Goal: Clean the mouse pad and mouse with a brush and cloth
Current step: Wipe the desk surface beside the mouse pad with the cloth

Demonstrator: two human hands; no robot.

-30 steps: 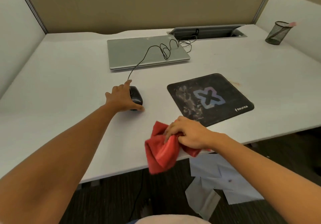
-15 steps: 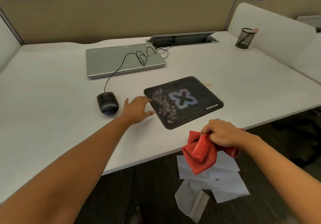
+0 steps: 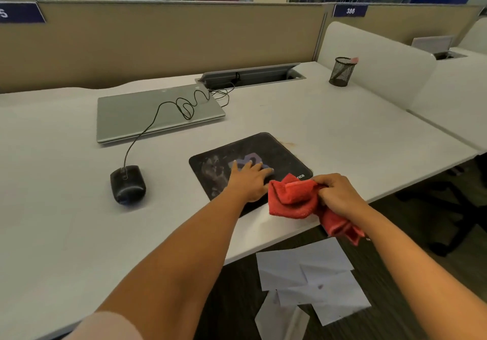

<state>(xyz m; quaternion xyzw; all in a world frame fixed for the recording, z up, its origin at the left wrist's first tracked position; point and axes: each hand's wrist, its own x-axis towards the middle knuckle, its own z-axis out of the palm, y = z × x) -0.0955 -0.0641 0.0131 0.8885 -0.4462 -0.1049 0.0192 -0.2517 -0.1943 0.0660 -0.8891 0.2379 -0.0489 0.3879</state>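
Note:
A black mouse pad (image 3: 274,150) with a blue X logo and grey dusty smears lies on the white desk (image 3: 342,128). My left hand (image 3: 249,180) rests flat on the pad's middle, fingers spread, covering part of the logo. My right hand (image 3: 338,194) grips a bunched red cloth (image 3: 292,197) at the pad's near right corner, over the desk edge. A black wired mouse (image 3: 127,184) sits to the left of the pad, untouched. No brush is visible.
A closed grey laptop (image 3: 155,114) lies behind the mouse, with the mouse cable (image 3: 168,107) looped across it into a cable hatch (image 3: 250,76). A mesh pen cup (image 3: 342,72) stands at the back right. White paper sheets (image 3: 308,279) lie on the dark floor.
My left hand left the mouse and moved right onto the mouse pad. My right hand brought the red cloth up from below the desk edge to the pad's near corner.

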